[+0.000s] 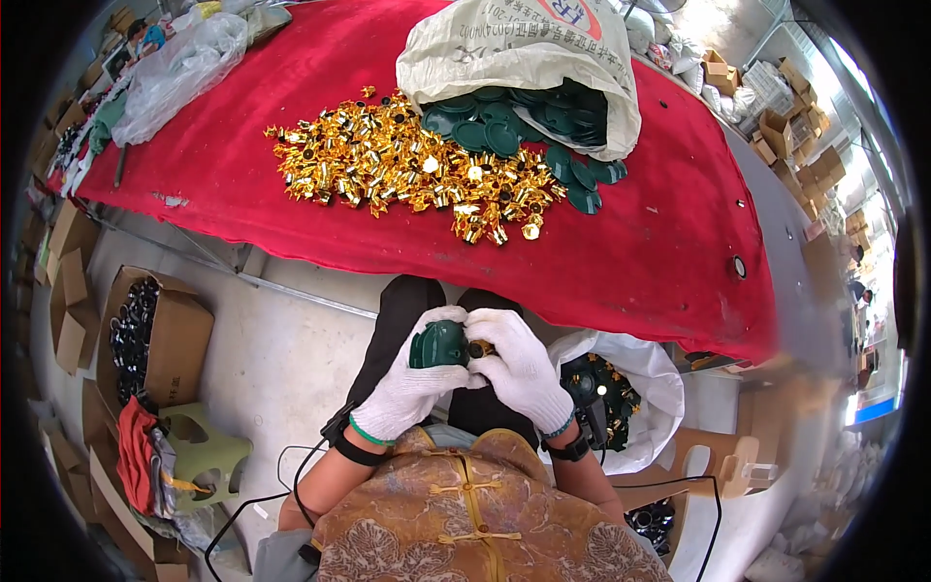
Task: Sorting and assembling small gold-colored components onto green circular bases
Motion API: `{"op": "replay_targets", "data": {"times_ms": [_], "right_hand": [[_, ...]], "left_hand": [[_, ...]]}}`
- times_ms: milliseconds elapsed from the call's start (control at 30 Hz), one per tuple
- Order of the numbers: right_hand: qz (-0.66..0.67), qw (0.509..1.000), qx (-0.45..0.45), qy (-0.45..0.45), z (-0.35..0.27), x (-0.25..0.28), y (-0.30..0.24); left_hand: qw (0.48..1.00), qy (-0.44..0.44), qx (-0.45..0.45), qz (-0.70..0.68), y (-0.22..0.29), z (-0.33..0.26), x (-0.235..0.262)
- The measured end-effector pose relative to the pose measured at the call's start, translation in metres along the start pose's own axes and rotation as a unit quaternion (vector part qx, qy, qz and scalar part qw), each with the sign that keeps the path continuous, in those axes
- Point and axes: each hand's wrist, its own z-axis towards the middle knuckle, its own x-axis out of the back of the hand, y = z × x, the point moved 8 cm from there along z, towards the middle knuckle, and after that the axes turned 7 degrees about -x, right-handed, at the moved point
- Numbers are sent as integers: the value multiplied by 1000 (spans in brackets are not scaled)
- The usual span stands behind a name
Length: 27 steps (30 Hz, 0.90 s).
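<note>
Over my lap, my left hand (pixel 400 388) in a white knitted glove is closed round a dark green, glossy round plastic piece (pixel 439 345). My right hand (pixel 522 364), gloved the same way, pinches a small gold fitting with a dark middle (pixel 477 349) against the right side of the green piece. Part of that fitting is hidden by my fingers. Ahead on the red-covered table (pixel 669 252) lies a heap of shiny gold fittings (pixel 359 160). Right behind it, green plastic discs (pixel 501 136) spill from a white woven sack (pixel 514 48).
A white bag (pixel 667 407) holding green and gold pieces stands by my right knee. To the left are a cardboard box (pixel 179 344) of dark parts and an olive-green stool (pixel 208 446) beside red cloth (pixel 138 456). A black cable (pixel 718 509) loops at lower right.
</note>
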Motion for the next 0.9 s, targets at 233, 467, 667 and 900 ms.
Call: {"op": "replay_targets", "data": {"times_ms": [233,467,667,900], "right_hand": [[12,999,-28,26,-1,16,-10],[-54,998,17,10,-2,9,-23],[-35,999,-13,-5,-7,2,-26],[24,999,-24,40,-15,4,-19]], "left_hand": [[992,-13,-48,118,6,0,2],[954,-39,-91,283,21,-1,-9],[951,-40,-101,291,21,0,-5],[934,-55,-110,335,21,-3,-9]]}}
